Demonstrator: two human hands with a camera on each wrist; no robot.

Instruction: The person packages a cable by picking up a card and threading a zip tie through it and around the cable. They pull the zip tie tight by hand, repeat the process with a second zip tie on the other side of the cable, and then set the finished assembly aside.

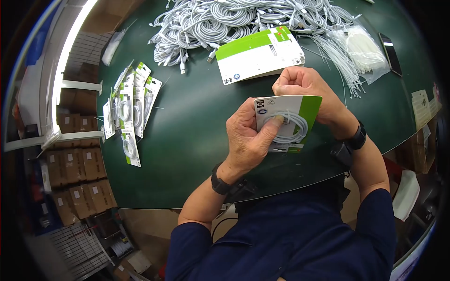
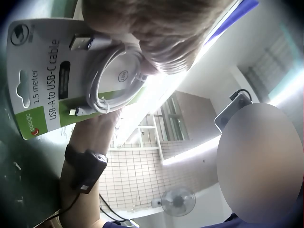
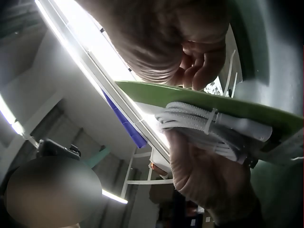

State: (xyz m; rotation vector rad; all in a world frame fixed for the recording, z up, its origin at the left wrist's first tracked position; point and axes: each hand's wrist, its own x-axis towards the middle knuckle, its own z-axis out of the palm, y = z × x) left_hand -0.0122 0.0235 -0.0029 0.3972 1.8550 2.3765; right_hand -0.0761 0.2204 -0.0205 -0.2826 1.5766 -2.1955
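Left hand: the left hand [image 1: 246,138] is clamped on a packaging card [image 1: 310,114], thumb pressed over the coil in front, fingers behind.
Coiled cable: the pale cable [image 1: 301,122] sits on the card's face, over the table's near part; the thumb covers part of its loop.
Right hand: the right hand [image 1: 311,89] is at the card's far edge, fingers curled together; whether they pinch anything I cannot tell.
Card stack: just beyond, a stack of cards [image 1: 258,54] lies between the hands and the cable heap [image 1: 220,21]; the right hand hides its near corner.
Right side: loose zip ties [image 1: 338,61] fan out beside a clear bag [image 1: 365,49], a dark phone [image 1: 390,54] just past it.
Left side: carded cables [image 1: 125,110] overlap in a pile, well apart from the hands.
Tabletop: the green table [image 1: 187,117] carries all these.
Beyond its left edge: stacked cartons [image 1: 77,164].
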